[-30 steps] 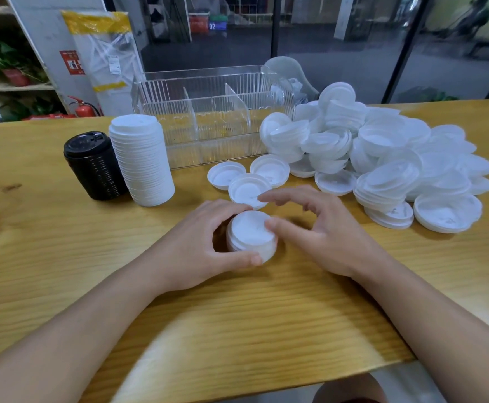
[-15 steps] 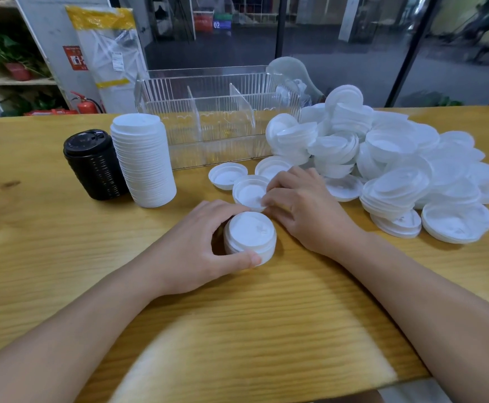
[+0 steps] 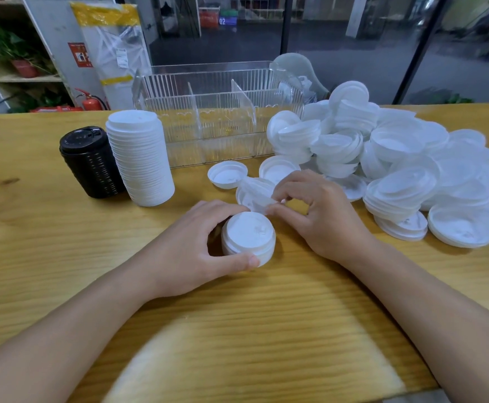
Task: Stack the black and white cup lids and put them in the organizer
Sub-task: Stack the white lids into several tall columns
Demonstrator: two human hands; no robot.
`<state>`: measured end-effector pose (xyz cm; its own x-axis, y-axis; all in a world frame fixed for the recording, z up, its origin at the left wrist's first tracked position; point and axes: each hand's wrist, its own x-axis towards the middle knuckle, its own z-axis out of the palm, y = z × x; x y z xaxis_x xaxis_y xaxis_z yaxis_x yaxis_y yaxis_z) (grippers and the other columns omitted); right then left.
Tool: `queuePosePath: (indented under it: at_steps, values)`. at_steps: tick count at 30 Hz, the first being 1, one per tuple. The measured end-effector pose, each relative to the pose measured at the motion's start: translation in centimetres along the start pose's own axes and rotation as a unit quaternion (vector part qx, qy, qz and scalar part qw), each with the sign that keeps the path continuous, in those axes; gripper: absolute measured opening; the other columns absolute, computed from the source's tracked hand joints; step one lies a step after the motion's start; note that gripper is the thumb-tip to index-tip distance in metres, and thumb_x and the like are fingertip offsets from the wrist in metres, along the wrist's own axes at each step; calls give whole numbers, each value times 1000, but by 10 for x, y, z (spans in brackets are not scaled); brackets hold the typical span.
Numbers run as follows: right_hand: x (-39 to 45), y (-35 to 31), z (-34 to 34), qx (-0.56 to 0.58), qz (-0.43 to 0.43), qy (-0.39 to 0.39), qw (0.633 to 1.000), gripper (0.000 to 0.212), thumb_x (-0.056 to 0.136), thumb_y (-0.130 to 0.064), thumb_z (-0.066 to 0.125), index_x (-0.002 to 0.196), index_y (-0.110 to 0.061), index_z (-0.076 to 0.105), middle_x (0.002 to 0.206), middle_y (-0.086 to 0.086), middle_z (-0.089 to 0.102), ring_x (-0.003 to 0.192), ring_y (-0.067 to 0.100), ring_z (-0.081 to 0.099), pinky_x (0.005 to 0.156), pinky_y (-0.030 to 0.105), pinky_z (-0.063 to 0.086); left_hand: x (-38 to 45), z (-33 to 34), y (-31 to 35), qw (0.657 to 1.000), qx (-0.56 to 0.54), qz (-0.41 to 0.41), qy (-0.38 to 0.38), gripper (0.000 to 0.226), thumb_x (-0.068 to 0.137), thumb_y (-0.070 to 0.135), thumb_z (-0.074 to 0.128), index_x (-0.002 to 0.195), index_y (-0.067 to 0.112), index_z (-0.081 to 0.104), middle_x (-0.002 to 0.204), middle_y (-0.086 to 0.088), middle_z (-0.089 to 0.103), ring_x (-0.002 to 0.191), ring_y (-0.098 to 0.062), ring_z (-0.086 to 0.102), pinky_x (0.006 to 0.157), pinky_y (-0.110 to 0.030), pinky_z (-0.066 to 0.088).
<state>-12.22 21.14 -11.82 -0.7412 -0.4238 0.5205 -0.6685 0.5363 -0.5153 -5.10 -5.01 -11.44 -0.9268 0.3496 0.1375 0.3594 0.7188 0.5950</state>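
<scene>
Right hand point(image 3: 321, 216): thumb and fingers point(image 3: 278, 210) pinched on the near rim of a single white lid point(image 3: 256, 193), which is tilted up off another lid lying open side up beneath it; the pinched lid looks blurred, so its exact facing is unclear. Left hand point(image 3: 191, 245): fingers curled around a short stack of white lids point(image 3: 249, 237), thumb on its near side, forefinger over its far-left rim, steadying it on the desk point(image 3: 266, 330) near the middle. Key relation: the short stack sits just nearer the front edge than, and slightly left of, the pinched lid, close beside it; the right hand holds the lid, so it is the one placed to carry it over. Judgement: lid needs to come flat and dome-up, rim parallel to the stack top, before seating. Outward: two more loose lids, open side up, lie just beyond toward the back edge, one point(image 3: 227, 174) to the left and one point(image 3: 278, 170) to the right. Large heap of unsorted white lids point(image 3: 412, 170) covers the right side of the desk. Tall finished white stack point(image 3: 140, 155) and shorter black lid stack point(image 3: 89, 161) stand touching at the left. Clear ribbed organizer point(image 3: 217, 112) with dividers sits at the back edge; compartments appear to hold no lids. Most of the sorting seems left.
</scene>
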Motion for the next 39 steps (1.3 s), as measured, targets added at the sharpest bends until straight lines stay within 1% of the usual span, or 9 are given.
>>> queuePosePath:
  at_steps: [5, 10, 13, 17, 21, 27, 31, 35, 39]
  values:
    - [3, -2, -11, 199, 158, 98, 962, 10, 102, -26, 76, 110, -22, 71, 86, -1, 77, 77, 17, 68, 75, 38, 53, 0, 0, 0, 1000, -2, -4, 0, 73, 83, 71, 83, 147, 49, 56, 140, 29, 60, 136, -4, 49, 110, -29, 43]
    - [5, 10, -12, 239, 260, 37, 935, 41, 102, -31, 75, 139, -28, 58, 82, 5, 78, 77, 19, 72, 79, 44, 55, 0, 0, 0, 1000, -7, -5, -3, 73, 82, 71, 83, 146, 50, 57, 139, 29, 61, 134, -3, 50, 108, -29, 44]
    - [5, 7, -12, 203, 252, 19, 946, 43, 99, -38, 79, 137, -25, 62, 82, 1, 75, 71, 18, 74, 70, 26, 54, -1, 0, 0, 1000, -9, -3, -1, 73, 81, 72, 83, 146, 51, 57, 138, 29, 61, 133, -1, 50, 107, -28, 43]
    - [4, 0, -6, 127, 255, 15, 959, 67, 80, -53, 92, 135, -28, 65, 93, 0, 73, 71, 16, 72, 81, 35, 63, 0, 0, 0, 1000, -8, -5, -3, 77, 81, 73, 83, 149, 50, 55, 141, 31, 59, 133, 2, 49, 109, -28, 43]
    - [6, -8, 1, 21, 238, 19, 971, 78, 72, -64, 92, 136, -30, 65, 94, -11, 70, 75, 2, 67, 81, 27, 57, 0, 0, 2, 1000, -9, 1, -1, 75, 80, 73, 83, 148, 53, 55, 141, 33, 59, 135, 2, 49, 110, -28, 43]
    - [5, -10, -6, 32, 225, 29, 973, 47, 84, -61, 85, 124, -41, 72, 104, -19, 72, 70, 1, 60, 73, 17, 49, -1, -1, 2, 1000, -4, -6, 1, 86, 75, 72, 87, 151, 51, 53, 139, 39, 56, 136, 7, 49, 115, -26, 42]
    - [-1, -16, -24, 131, 168, -47, 976, 33, 88, -50, 87, 119, -41, 78, 115, -14, 74, 86, 17, 62, 77, 32, 52, 0, -2, 2, 999, -40, -18, -4, 81, 75, 62, 95, 143, 50, 54, 140, 32, 62, 137, 6, 54, 117, -28, 44]
    - [-4, -26, -24, 120, 101, -164, 974, 38, 83, -49, 90, 119, -44, 78, 115, -15, 67, 97, 15, 57, 82, 24, 42, 2, -3, 2, 999, -45, -24, 8, 74, 71, 59, 99, 135, 50, 61, 129, 27, 68, 130, -3, 60, 110, -37, 51]
    - [-5, -28, -24, 106, 75, -197, 972, 43, 82, -46, 93, 122, -48, 77, 112, -16, 63, 101, 14, 56, 83, 19, 40, 3, -2, -2, 998, -59, -36, 9, 77, 66, 59, 102, 133, 49, 65, 132, 23, 70, 129, 0, 62, 112, -35, 50]
